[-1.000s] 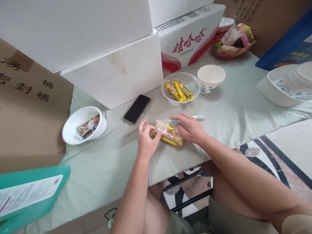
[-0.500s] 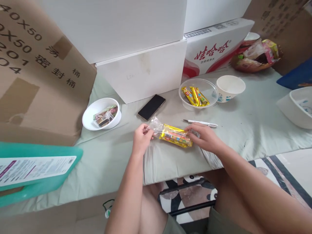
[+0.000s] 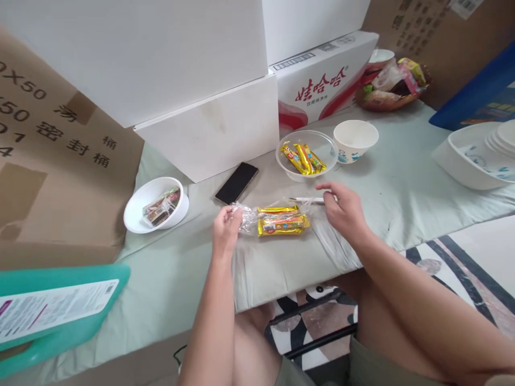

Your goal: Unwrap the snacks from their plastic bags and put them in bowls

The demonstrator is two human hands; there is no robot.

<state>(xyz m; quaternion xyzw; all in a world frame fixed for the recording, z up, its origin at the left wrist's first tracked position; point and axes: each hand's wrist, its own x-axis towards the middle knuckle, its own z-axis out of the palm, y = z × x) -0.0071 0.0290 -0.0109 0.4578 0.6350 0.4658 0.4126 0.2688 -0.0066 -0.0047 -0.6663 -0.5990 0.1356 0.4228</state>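
Observation:
A clear plastic bag [image 3: 246, 219] with yellow-wrapped snack sticks [image 3: 282, 225] inside lies on the cloth-covered table. Its left end is pinched by my left hand [image 3: 227, 228]. My right hand [image 3: 345, 210] is at the bag's right side, index finger stretched out and thumb apart; whether it touches the plastic is unclear. Just behind the bag lies a white pen [image 3: 309, 200], partly covered by the right hand. A clear round bowl [image 3: 284, 165] farther back holds several similar yellow snack sticks [image 3: 302, 158].
Behind the bag are a black phone [image 3: 237, 182] and white boxes [image 3: 213, 126]. A white bowl [image 3: 131, 210] with packets stands left, near a green jug [image 3: 100, 316]. Rightward are a paper bowl [image 3: 356, 134], a basket of snacks [image 3: 386, 102] and a white container [image 3: 454, 161].
My right hand has come off the snack sticks and moved right with its fingers spread. The sticks have separated in the bag. The view has shifted to the right.

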